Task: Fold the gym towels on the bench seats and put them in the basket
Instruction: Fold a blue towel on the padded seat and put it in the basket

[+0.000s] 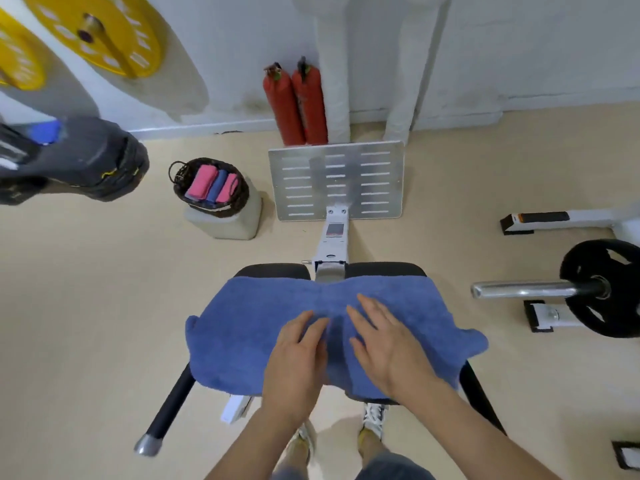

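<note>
The blue towel (242,334) lay under the fingers (367,310) of both hands. The left hand (298,362) and the right hand (388,344) rested side by side on its middle, palms down, fingers released and grasping nothing. The towel was spread across the black padded counter (273,270), with its left and right ends hanging over the sides.

Beyond the counter's far edge a white frame ran to a slotted metal plate (336,178). Left of that plate the wicker basket (244,194) stood on a pale block (239,226) on the floor, well apart from the counter, with two pink rolled towels (201,183) and a blue one (216,185) inside. Two red fire extinguishers (284,105) leaned at the wall behind the plate. To the right a barbell (530,289) with a black disc lay near the counter.
</note>
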A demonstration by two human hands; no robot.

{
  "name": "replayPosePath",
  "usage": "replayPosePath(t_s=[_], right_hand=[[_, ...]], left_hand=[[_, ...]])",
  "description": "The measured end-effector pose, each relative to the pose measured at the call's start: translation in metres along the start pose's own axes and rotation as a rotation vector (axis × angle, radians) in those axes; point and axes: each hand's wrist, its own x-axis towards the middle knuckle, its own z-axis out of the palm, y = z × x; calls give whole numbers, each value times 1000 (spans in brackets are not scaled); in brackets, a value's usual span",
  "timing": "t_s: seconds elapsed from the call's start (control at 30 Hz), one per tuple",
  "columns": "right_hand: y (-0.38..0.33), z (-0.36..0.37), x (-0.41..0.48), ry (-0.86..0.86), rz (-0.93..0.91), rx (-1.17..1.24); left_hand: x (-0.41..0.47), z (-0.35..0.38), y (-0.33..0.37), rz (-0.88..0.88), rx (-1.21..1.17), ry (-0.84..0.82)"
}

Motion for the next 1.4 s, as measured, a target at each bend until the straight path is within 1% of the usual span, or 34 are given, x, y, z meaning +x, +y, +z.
replayPosePath(t_s=[0.07,0.13,0.2,0.27,0.33,0.4,0.5,0.63,0.67,0.73,0.8,0.83,0.9,0.93,1.0,1.1,1.13,1.2,1.27,1.3,1.4], right_hand=[[-25,3,7,-57,-38,-66],[-56,12,17,-63,-96,-139],[-77,13,24,-91,-96,-148],[-115,19,39,-66,-105,-144],[-150,22,54,-42,-130,-120],[-178,26,75,-113,-133,-61],[-203,34,113,-165,-97,13],[-216,46,163,-254,-8,42],[-216,49,173,-260,-3,63],[-217,52,194,-283,20,115],[-217,58,213,-350,70,82],[-218,59,221,-395,93,37],[-222,62,236,-444,110,-60],[-225,64,241,-439,95,-87],[-229,66,248,-406,86,-117],[-234,67,251,-329,111,-168],[-234,67,250,-291,121,-187],[-231,69,246,-229,118,-222],[-228,72,241,-169,95,-216],[-227,74,240,-142,90,-205],[-228,79,240,-72,114,-146]], left_hand=[[-8,-21,-32,-141,-62,58],[-21,-47,-73,-291,-132,132],[-29,-61,-97,-418,-189,214],[-39,-77,-132,-584,-277,260],[-43,-82,-161,-700,-373,205],[-39,-82,-185,-765,-497,70],[-26,-81,-209,-814,-841,-64],[-8,-73,-241,-810,-1263,-172],[-5,-72,-247,-820,-1322,-186],[0,-71,-255,-834,-1314,-159],[3,-68,-263,-821,-1295,-122],[4,-68,-266,-812,-1329,-123],[6,-65,-272,-776,-1421,-180],[7,-65,-271,-749,-1449,-209],[11,-65,-271,-730,-1459,-200],[14,-75,-272,-744,-1399,-80],[13,-80,-275,-737,-1349,-47],[9,-88,-283,-659,-1126,-44],[3,-91,-293,-548,-873,-138],[0,-91,-298,-522,-787,-204],[-7,-87,-310,-507,-609,-392]])
